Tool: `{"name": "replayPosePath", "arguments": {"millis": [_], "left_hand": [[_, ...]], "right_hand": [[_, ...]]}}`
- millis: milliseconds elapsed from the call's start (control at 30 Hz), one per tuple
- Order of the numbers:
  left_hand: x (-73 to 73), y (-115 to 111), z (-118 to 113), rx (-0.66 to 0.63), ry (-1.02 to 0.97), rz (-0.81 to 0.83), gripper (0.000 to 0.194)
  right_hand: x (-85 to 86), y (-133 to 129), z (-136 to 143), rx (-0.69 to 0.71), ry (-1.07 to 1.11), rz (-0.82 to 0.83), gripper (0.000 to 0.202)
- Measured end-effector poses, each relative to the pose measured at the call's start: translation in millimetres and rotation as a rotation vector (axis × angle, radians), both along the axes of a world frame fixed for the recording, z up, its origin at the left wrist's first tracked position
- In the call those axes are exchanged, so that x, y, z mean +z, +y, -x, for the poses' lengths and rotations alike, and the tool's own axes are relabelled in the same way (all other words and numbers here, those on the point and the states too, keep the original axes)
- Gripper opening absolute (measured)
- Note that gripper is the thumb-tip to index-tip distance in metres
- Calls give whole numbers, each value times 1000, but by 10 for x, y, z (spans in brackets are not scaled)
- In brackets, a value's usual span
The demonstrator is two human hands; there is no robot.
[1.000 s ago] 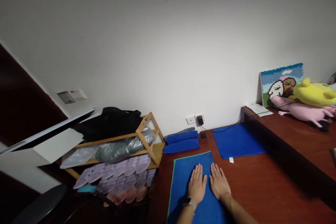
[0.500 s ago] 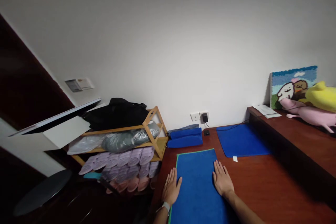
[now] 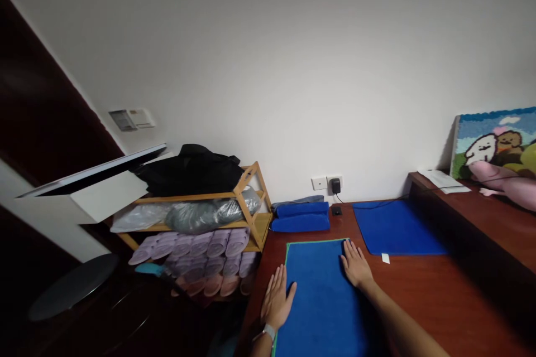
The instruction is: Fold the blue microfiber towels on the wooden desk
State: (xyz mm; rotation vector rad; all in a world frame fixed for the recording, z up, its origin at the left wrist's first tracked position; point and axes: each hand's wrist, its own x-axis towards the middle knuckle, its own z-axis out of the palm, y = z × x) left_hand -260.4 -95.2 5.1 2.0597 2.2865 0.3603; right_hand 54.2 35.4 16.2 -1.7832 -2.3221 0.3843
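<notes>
A blue towel [image 3: 320, 295] with green edging lies flat on the reddish-brown wooden table. My left hand [image 3: 276, 298] rests along its left edge, fingers stretched out and thumb apart. Over the towel's right edge, close to its far corner, my right hand [image 3: 355, 265] lies flat with fingers extended. Neither hand grips anything. Behind the towel are folded blue cloths [image 3: 301, 217]. Another blue cloth [image 3: 396, 228] with a white tag [image 3: 386, 258] lies spread out farther right.
At left stands a wooden rack [image 3: 240, 195] holding a black bag [image 3: 192, 170] and rows of slippers [image 3: 201, 244]. A black plug [image 3: 335, 185] sits in the wall socket. On the raised ledge at right are papers [image 3: 444, 181], a pink plush toy [image 3: 506, 181] and a dog picture [image 3: 494, 139].
My right hand has slid forward along the towel's right edge to near the far corner. My left hand stays at the left edge. The view has turned slightly left.
</notes>
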Motion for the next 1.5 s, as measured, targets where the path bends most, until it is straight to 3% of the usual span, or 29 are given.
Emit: {"name": "replayPosePath", "arguments": {"millis": [200, 433, 533, 700, 800, 900, 1067, 1200, 1333, 1500], "left_hand": [[-36, 5, 8, -11, -9, 7, 75], [132, 128, 5, 49, -114, 102, 74], [176, 385, -388, -26, -82, 34, 69], [22, 960, -1449, -325, -52, -17, 66], [-90, 1147, -1678, -326, -56, -8, 67], [-99, 1170, -1393, -211, -53, 6, 71], [47, 1009, -395, 51, -68, 39, 78], [151, 763, 166, 114, -119, 74, 75], [154, 321, 285, 137, -217, 52, 69], [26, -386, 67, -7, -286, -9, 61]], "right_hand": [[-152, 82, -10, -3, 25, -26, 71], [-14, 25, -17, -9, 43, 12, 73], [-18, 26, -20, -5, 45, 8, 73], [-137, 71, -33, 16, 15, -15, 70], [-184, 89, -40, 31, 1, -34, 69], [-165, 79, -35, 14, -5, -29, 69], [-69, 44, -22, -1, -31, -14, 69], [-27, 39, -25, 0, -46, -2, 69], [0, 35, -28, -9, -36, 12, 69], [46, 23, 10, -12, -14, 33, 69]]}}
